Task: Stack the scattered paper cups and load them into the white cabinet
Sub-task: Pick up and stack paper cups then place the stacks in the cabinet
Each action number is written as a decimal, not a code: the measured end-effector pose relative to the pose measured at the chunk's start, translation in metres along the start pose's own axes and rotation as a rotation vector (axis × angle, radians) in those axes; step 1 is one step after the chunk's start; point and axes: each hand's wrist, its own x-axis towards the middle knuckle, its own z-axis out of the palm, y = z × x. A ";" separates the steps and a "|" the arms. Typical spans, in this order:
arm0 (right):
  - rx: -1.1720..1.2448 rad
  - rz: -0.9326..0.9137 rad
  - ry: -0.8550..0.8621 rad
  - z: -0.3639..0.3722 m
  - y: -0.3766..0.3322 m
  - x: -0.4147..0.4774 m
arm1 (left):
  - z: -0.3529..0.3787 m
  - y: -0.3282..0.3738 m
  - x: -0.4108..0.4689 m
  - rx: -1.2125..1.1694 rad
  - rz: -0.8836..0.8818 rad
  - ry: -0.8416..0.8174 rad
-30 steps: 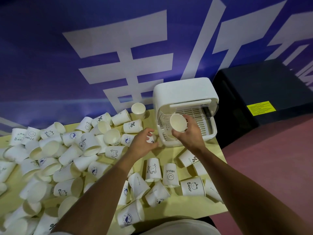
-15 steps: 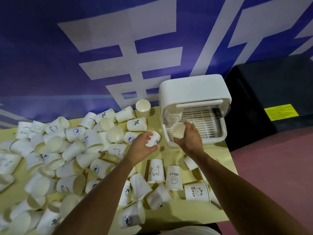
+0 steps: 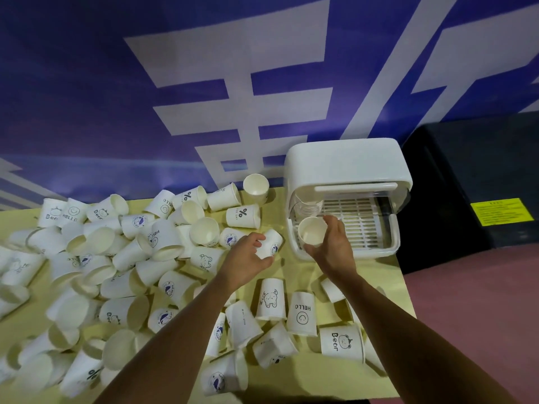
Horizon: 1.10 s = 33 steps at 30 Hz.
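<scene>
While the right hand [image 3: 332, 249] grips 1 paper cup [image 3: 312, 232] just before the 1 white cabinet [image 3: 347, 170], the left hand [image 3: 248, 258] curls round 1 lying cup [image 3: 271, 246]. Left of and below both hands, scattered cups [image 3: 204, 231] overlap past counting — the frame's edge crops several.

yellow table [image 3: 303, 380] | scattered paper cups [image 3: 122, 258] | white cabinet [image 3: 347, 170]

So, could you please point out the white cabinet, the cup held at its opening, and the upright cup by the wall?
white cabinet [image 3: 347, 167]: head view, top of its shell.
held cup [image 3: 312, 230]: head view, inside its open mouth.
upright cup [image 3: 256, 183]: head view, inside its open mouth.
</scene>
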 end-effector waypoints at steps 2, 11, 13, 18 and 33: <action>-0.007 -0.014 -0.017 0.001 0.001 -0.002 | 0.002 -0.002 -0.004 0.017 0.004 0.001; -0.132 -0.121 0.062 -0.003 -0.035 -0.024 | -0.022 -0.010 -0.024 -0.018 0.039 0.012; -0.145 -0.146 0.044 0.004 -0.054 -0.031 | -0.038 -0.016 -0.032 -0.011 0.055 0.030; -0.136 -0.139 -0.007 0.035 -0.108 -0.056 | -0.086 -0.054 -0.059 -0.024 0.082 0.084; -0.138 -0.406 -0.245 0.172 -0.246 -0.123 | -0.208 -0.189 -0.171 -0.083 -0.105 0.356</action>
